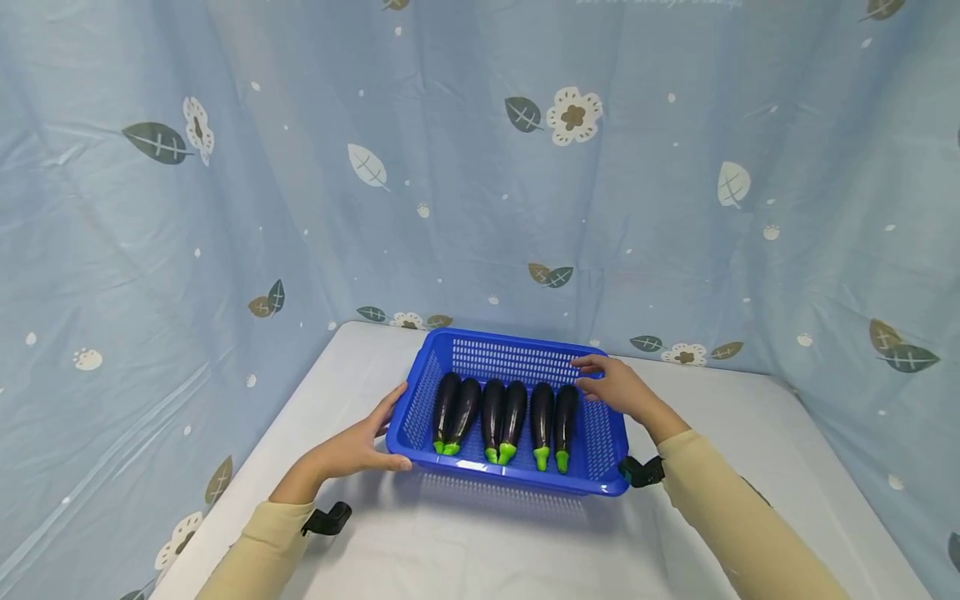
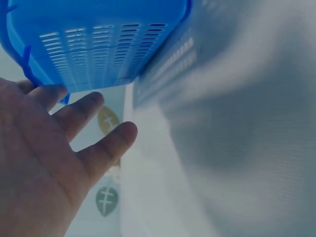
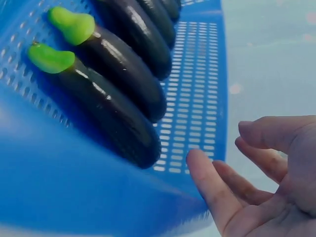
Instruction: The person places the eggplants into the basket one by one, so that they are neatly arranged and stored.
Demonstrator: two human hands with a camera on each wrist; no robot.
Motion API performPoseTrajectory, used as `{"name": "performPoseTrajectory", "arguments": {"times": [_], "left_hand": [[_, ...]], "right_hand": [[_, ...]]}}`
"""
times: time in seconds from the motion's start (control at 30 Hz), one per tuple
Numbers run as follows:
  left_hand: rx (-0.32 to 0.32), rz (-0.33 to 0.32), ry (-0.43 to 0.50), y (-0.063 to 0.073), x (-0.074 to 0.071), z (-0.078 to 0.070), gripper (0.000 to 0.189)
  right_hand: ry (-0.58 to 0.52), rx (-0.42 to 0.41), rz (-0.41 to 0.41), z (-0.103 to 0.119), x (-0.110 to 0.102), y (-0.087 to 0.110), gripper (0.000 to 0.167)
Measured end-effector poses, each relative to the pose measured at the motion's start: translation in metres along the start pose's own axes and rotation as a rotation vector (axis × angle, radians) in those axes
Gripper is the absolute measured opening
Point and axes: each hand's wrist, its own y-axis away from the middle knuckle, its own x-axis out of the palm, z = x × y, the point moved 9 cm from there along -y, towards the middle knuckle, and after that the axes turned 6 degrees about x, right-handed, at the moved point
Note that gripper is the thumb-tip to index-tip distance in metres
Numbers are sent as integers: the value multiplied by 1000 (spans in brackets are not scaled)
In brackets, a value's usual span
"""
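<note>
Several dark purple eggplants (image 1: 515,412) with bright green stem ends lie side by side in a blue perforated plastic basket (image 1: 498,469). In the head view my left hand (image 1: 352,450) is at the basket's left end, thumb towards the near corner. Its fingers are spread along the outside of the basket wall (image 2: 98,54) in the left wrist view. My right hand (image 1: 618,390) hovers around the far right corner with loosely bent fingers and nothing held. The rightmost eggplant (image 3: 108,108) lies closest to it, apart from the fingertips (image 3: 197,160).
The basket stands on a white-covered table (image 1: 480,550), its near side casting a shadow. Behind and beside the table hangs a light blue curtain (image 1: 465,167) with leaf and flower prints. Black wrist-camera mounts (image 1: 327,519) sit at both wrists.
</note>
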Motion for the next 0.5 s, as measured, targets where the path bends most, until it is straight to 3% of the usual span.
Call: {"name": "performPoseTrajectory", "arguments": {"times": [0.23,0.37,0.5], "left_hand": [[19,-17,4,3,-7,0,111],[35,-73,-32,1,-18,-6,89],[80,-161,-140,-2,-29,-13,67]], "right_hand": [[-212,5,-2,-12,-16,9,43],[-219,24,-36,-24,-27,14,46],[-165,49,-80,-38,-35,19,47]]}}
